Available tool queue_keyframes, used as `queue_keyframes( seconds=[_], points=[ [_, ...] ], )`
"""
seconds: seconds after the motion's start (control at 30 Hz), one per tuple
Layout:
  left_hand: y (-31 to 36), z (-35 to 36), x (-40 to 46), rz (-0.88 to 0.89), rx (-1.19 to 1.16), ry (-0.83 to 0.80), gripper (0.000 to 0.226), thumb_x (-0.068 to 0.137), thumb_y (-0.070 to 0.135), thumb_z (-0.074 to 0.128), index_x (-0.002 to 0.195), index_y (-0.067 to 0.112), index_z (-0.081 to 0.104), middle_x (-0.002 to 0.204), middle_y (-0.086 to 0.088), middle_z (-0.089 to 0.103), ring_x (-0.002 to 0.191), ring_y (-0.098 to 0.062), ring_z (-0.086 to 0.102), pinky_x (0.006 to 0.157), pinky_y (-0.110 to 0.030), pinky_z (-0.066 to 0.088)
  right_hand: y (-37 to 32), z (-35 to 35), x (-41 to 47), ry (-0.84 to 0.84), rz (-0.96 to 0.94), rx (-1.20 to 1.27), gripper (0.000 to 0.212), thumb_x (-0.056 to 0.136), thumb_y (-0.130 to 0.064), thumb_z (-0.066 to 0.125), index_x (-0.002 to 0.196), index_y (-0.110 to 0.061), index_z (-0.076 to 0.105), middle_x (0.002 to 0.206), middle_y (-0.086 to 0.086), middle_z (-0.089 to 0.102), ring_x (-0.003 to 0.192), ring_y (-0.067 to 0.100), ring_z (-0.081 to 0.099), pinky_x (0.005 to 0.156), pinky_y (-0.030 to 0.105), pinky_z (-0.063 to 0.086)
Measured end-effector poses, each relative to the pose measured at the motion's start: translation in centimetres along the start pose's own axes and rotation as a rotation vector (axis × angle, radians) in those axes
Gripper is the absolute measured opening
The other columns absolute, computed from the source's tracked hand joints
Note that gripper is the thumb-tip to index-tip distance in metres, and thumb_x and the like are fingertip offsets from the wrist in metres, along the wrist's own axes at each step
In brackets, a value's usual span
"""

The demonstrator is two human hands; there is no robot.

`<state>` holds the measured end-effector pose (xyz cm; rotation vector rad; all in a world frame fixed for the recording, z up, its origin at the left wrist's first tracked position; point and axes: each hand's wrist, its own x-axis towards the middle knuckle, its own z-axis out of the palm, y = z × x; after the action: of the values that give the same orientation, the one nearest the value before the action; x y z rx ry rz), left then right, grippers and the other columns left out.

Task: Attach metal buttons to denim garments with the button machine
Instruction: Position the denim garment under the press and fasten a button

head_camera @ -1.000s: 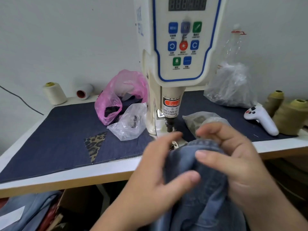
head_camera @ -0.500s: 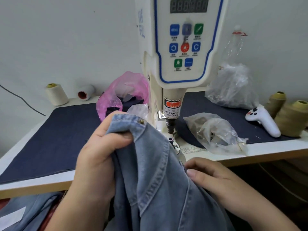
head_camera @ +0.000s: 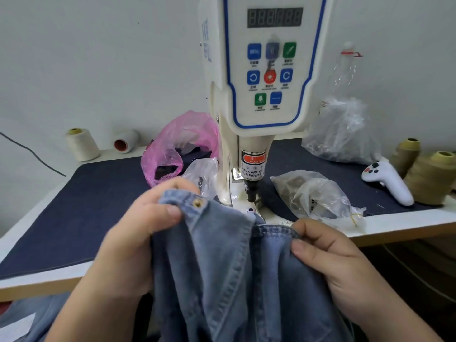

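Denim garment [head_camera: 222,280], navy-covered table [head_camera: 86,206], pale wall [head_camera: 98,58]

Button machine [head_camera: 269,77] top cut off by frame edge; small label txt under btns unreadable; clear bag [head_camera: 318,193] contents indistinct.

button machine [head_camera: 261,77] label "WARNING", "TAKE CARE OF YOUR FINGER" (partly cut off)

— Where's the faded blue denim garment [head_camera: 222,280]?
— Bunched before the white button machine [head_camera: 261,95], hanging below the table edge.
— Any button on it?
— One small brass metal button [head_camera: 197,202], near its upper-left corner.
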<state>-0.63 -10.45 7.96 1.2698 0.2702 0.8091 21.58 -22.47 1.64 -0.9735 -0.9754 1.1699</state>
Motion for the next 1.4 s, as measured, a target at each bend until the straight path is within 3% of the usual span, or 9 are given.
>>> queue_keyframes(
  seconds=[0.1, 0.23, 0.4, 0.53, 0.7, 0.9, 1.03, 1.2, 1.4],
  points=[
    [0.1, -0.7, 0.5, -0.170, 0.381, -0.215, 0.059, 0.056, 0.068, 0.083, 0.081, 0.016, 0.070, 0.062, 0.009, 0.058, 0.054, -0.002, 0.052, 0.053, -0.011, 0.041, -0.3, 0.5, 0.2, -0.002, -0.012, 0.127, 0.042, 0.061, -0.039, 0.091, 0.076, -0.009, 0.066, 0.071, 0.013, 0.062, 0.062, 0.018, 0.059, 0.058, 0.022, 0.049],
    [-0.8, -0.1, 0.1, -0.319, 0.516, -0.205, 0.044, 0.067, 0.053, 0.077, 0.088, 0.015, 0.068, 0.068, 0.007, 0.056, 0.058, -0.005, 0.045, 0.055, -0.013, 0.035, -0.8, 0.7, 0.4, 0.020, -0.004, 0.217, 0.045, 0.056, -0.032, 0.094, 0.075, -0.003, 0.064, 0.067, 0.017, 0.060, 0.058, 0.019, 0.060, 0.055, 0.024, 0.051],
    [-3.1, 2.0, -0.4, -0.096, 0.804, -0.204, 0.041, 0.073, 0.052, 0.075, 0.110, 0.040, 0.063, 0.107, 0.014, 0.063, 0.100, -0.003, 0.060, 0.091, -0.021, 0.046, -1.2, 1.7, 0.7, -0.180, 0.002, 0.313, 0.027, 0.075, -0.019, 0.083, 0.079, 0.000, 0.065, 0.076, 0.024, 0.066, 0.067, 0.025, 0.067, 0.063, 0.028, 0.055],
    [-4.3, 3.0, 0.5, -0.137, 0.555, -0.256, 0.017, 0.083, 0.033, 0.070, 0.094, 0.022, 0.063, 0.091, 0.000, 0.063, 0.088, -0.012, 0.057, 0.086, -0.031, 0.045, -2.6, 2.0, 1.1, -0.396, -0.011, 0.659, 0.013, 0.097, 0.002, 0.051, 0.097, 0.012, 0.059, 0.094, 0.041, 0.064, 0.090, 0.044, 0.068, 0.081, 0.044, 0.057],
    [-4.9, 3.1, 1.4, -0.134, 0.517, -0.285, 0.023, 0.082, 0.047, 0.061, 0.087, 0.025, 0.063, 0.089, 0.001, 0.053, 0.083, -0.010, 0.048, 0.081, -0.025, 0.038, -3.3, 1.8, 1.4, -0.069, -0.076, 0.291, 0.027, 0.065, -0.023, 0.086, 0.076, -0.007, 0.068, 0.072, 0.024, 0.069, 0.066, 0.031, 0.070, 0.066, 0.034, 0.059],
    [-6.1, 2.5, 1.3, -0.112, 0.505, -0.152, 0.038, 0.078, 0.049, 0.066, 0.086, 0.012, 0.060, 0.085, -0.003, 0.055, 0.082, -0.014, 0.047, 0.079, -0.037, 0.037, -2.5, 1.8, 1.8, -0.057, -0.077, 0.346, 0.030, 0.063, -0.022, 0.088, 0.077, -0.006, 0.067, 0.073, 0.020, 0.069, 0.067, 0.026, 0.070, 0.064, 0.030, 0.058],
    [-6.0, 1.3, 1.3, -0.102, 0.437, -0.097, 0.038, 0.076, 0.047, 0.069, 0.081, 0.011, 0.059, 0.079, -0.006, 0.051, 0.076, -0.017, 0.042, 0.071, -0.034, 0.033, -2.4, 1.2, 2.2, 0.051, -0.032, 0.195, 0.036, 0.055, -0.025, 0.091, 0.073, -0.006, 0.066, 0.067, 0.016, 0.062, 0.060, 0.021, 0.063, 0.057, 0.026, 0.054],
    [-6.2, 0.1, 2.6, -0.109, 0.492, -0.017, 0.029, 0.075, 0.043, 0.073, 0.079, 0.016, 0.064, 0.074, 0.001, 0.055, 0.073, -0.015, 0.047, 0.071, -0.031, 0.037, -1.3, -0.4, 4.1, 0.138, 0.005, 0.055, 0.006, 0.065, -0.010, 0.068, 0.061, -0.009, 0.064, 0.058, 0.008, 0.054, 0.053, 0.012, 0.053, 0.050, 0.020, 0.047],
    [-7.8, -1.2, 5.1, -0.212, 0.551, 0.072, 0.035, 0.063, 0.043, 0.071, 0.076, 0.012, 0.060, 0.075, -0.005, 0.047, 0.075, -0.017, 0.039, 0.073, -0.036, 0.031, 1.3, -2.0, 6.4, 0.202, 0.068, 0.001, 0.016, 0.054, -0.005, 0.079, 0.060, -0.010, 0.065, 0.059, 0.007, 0.057, 0.054, 0.012, 0.055, 0.052, 0.020, 0.048]
  ],
)
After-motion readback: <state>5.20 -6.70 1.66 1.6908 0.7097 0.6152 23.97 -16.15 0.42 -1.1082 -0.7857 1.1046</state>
